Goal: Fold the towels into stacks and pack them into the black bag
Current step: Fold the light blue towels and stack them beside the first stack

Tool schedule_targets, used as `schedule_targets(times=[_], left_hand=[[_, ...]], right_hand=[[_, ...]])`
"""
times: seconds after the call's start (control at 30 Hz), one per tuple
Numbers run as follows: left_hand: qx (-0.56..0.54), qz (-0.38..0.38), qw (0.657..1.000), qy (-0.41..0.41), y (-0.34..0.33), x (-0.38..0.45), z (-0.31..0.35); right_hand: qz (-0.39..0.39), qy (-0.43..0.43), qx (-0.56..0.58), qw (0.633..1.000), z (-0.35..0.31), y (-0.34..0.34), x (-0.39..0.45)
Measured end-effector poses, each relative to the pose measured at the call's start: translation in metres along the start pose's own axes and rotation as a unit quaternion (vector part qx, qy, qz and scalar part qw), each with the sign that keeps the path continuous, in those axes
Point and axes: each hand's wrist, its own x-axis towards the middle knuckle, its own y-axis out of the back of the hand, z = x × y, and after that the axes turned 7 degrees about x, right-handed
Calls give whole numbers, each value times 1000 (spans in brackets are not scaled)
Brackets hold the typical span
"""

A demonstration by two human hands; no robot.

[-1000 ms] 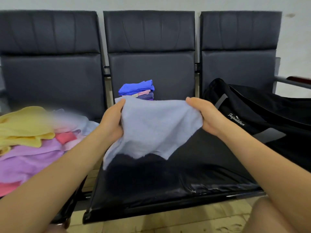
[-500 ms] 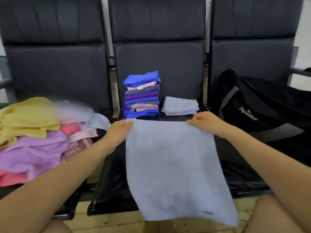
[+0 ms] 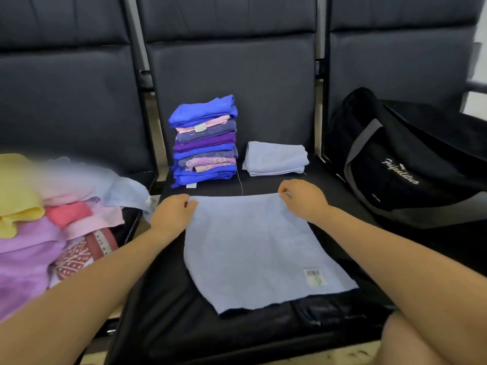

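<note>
- Sorting from the left: my loose pile (image 3: pixel 39 219) of yellow, pink, lilac and patterned towels lies heaped on the left seat, none of it folded yet, so I judge plenty of the task remains.
- My left hand (image 3: pixel 172 213) pinches the far left corner of the pale blue towel (image 3: pixel 253 248), fingers curled onto the cloth.
- That towel lies spread flat on the middle seat of the bench (image 3: pixel 163 325), its near edge close to the seat's front and a barcode label (image 3: pixel 315 276) showing at the near right corner.
- Behind it the stack (image 3: pixel 204 140) of blue, purple and pink towels stands against the seat back, and just beside that, to the right, lies one folded towel (image 3: pixel 275 159) in the same pale blue.
- My right hand (image 3: pixel 303 200) pinches the far right corner in the same way, so each grip is clamped on the towel.
- Step in hand, as I judge it: the towel is laid out and the first fold not yet made.
- Next I should bring both far corners toward me to meet the near edge, keeping the edges square.
- The black bag (image 3: pixel 400 167) sits on the right seat; I cannot tell whether it is open, and I see no towels in it.
</note>
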Motion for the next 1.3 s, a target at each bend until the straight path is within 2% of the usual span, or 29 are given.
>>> schedule_targets(times=[0.17, 0.23, 0.3, 0.43, 0.6, 0.7, 0.8, 0.97, 1.07, 1.2, 1.3], left_hand=[[44, 19, 999, 19, -6, 10, 19], [45, 39, 998, -14, -7, -3, 31], [14, 19, 997, -75, -9, -22, 37], [-39, -86, 978, -186, -6, -69, 45], [-34, -196, 941, -274, 18, -120, 50], [35, -249, 909, -332, 26, -134, 48], [58, -249, 896, -364, 29, -140, 49], [72, -199, 913, -348, 24, -136, 55], [96, -183, 913, -352, 19, -136, 57], [75, -206, 906, -361, 15, -129, 55], [64, -221, 903, -363, 13, -121, 47]], right_hand=[[28, 20, -46, 998, 3, -3, -4], [25, 27, -12, 999, 1, -2, -13], [6, 49, 59, 997, -3, -1, -26], [-102, 91, 203, 970, -24, 12, -60], [-303, 119, 168, 931, -51, 31, -105], [-355, 151, 113, 915, -61, 33, -119], [-339, 192, 65, 919, -64, 33, -122], [-287, 224, 1, 931, -64, 26, -122], [-290, 214, -24, 933, -68, 20, -122], [-267, 226, -75, 934, -65, 15, -118], [-252, 207, -52, 944, -63, 16, -116]])
